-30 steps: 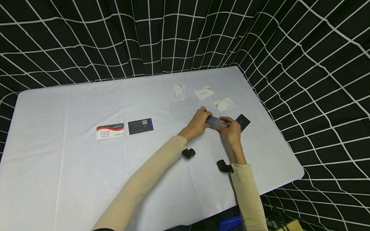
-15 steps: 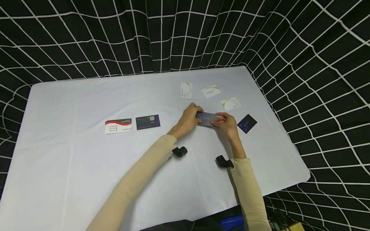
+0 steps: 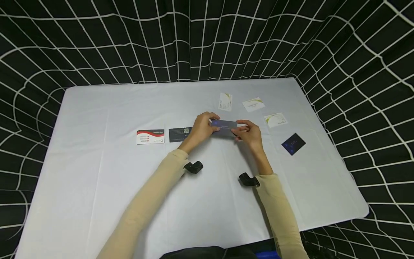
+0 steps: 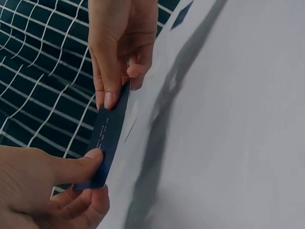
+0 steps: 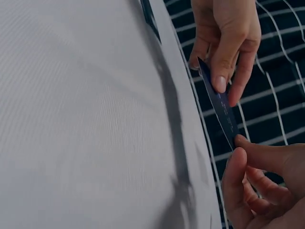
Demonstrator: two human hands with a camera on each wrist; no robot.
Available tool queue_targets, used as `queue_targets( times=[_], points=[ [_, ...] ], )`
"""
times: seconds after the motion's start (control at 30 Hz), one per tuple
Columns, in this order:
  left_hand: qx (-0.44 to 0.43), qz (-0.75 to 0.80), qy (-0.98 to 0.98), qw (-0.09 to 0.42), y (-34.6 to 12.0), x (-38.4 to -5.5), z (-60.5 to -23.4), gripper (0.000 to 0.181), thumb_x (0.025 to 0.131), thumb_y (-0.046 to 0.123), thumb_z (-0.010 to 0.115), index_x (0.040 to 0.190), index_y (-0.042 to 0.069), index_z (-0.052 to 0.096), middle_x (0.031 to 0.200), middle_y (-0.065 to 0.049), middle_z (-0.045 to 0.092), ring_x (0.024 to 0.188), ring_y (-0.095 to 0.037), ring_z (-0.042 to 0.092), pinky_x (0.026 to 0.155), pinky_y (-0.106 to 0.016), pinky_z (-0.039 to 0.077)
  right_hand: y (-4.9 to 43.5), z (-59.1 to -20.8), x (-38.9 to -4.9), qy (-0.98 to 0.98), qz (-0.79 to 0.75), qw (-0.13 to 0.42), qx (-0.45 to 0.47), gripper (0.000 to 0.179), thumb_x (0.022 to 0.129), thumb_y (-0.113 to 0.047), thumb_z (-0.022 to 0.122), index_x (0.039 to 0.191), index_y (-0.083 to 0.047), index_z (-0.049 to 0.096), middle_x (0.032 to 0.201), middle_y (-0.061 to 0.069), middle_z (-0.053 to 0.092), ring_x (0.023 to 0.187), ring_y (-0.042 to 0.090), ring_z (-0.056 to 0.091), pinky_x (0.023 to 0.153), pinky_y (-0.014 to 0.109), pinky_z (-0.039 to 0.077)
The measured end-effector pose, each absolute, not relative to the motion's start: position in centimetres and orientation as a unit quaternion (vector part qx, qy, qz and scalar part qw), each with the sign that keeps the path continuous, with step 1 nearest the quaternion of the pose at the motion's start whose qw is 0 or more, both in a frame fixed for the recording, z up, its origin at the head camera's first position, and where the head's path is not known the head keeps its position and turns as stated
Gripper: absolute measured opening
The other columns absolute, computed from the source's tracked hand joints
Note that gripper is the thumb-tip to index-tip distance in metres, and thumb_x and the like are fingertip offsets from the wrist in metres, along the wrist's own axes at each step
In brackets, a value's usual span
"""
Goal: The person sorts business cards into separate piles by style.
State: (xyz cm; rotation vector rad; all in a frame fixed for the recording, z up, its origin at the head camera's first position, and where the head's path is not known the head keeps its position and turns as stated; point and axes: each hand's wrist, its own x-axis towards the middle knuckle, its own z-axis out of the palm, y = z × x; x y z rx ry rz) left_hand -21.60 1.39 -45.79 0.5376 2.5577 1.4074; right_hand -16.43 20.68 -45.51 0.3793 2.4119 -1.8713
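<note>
Both hands pinch a dark blue business card (image 3: 224, 125) by its opposite ends, raised above the white table. My left hand (image 3: 201, 128) has its thumb on the card's printed face, as the left wrist view shows on the same card (image 4: 110, 131). At the other end, the thumb and fingers of my right hand (image 3: 251, 136) hold the card's edge. Behind the left hand lies a dark business card with a QR code (image 3: 177, 135), its right end partly covered. A white, red and black business card (image 3: 150, 137) is just left of that.
Three white business cards with green-gold curves lie at the back right: an upright one (image 3: 225, 102), a tilted one (image 3: 253, 104) and another (image 3: 275, 120). A dark blue business card (image 3: 293, 144) rests diagonally at the right. Black curtains with white netting (image 3: 161, 46) border the table (image 3: 207, 201).
Both hands have moved left across the table with the dark blue card, leaving the diagonal card at right uncovered. The left hand now overlaps the QR-code card. The head view has shifted leftward.
</note>
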Motion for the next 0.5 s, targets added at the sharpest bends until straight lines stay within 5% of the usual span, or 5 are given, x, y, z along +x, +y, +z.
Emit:
queue_targets(
  times=[0.3, 0.5],
  points=[
    [0.127, 0.404, 0.904, 0.051, -4.2, -21.0, -45.2, 0.039, 0.083, 0.008, 0.077, 0.12, -0.001, 0.066, 0.11, -0.018, 0.062, 0.102, -0.031, 0.057, 0.095, -0.044, 0.042, 14.8, -46.4, -18.7, 0.806, -0.581, 0.06, 0.09, 0.037, 0.086, -0.005, 0.074, 0.12, 0.003, 0.063, 0.082, 0.008, 0.064, 0.056, 0.014, 0.065, 0.059, 0.028, 0.057],
    [0.107, 0.369, 0.923, 0.025, -7.9, -20.4, -45.0, 0.038, 0.084, 0.007, 0.077, 0.12, -0.001, 0.067, 0.107, -0.018, 0.06, 0.105, -0.035, 0.058, 0.094, -0.047, 0.043, 10.7, -46.6, -19.9, 0.825, -0.558, 0.066, 0.06, 0.032, 0.087, -0.008, 0.074, 0.116, 0.002, 0.065, 0.083, 0.017, 0.069, 0.05, 0.017, 0.064, 0.053, 0.023, 0.052]
  ],
)
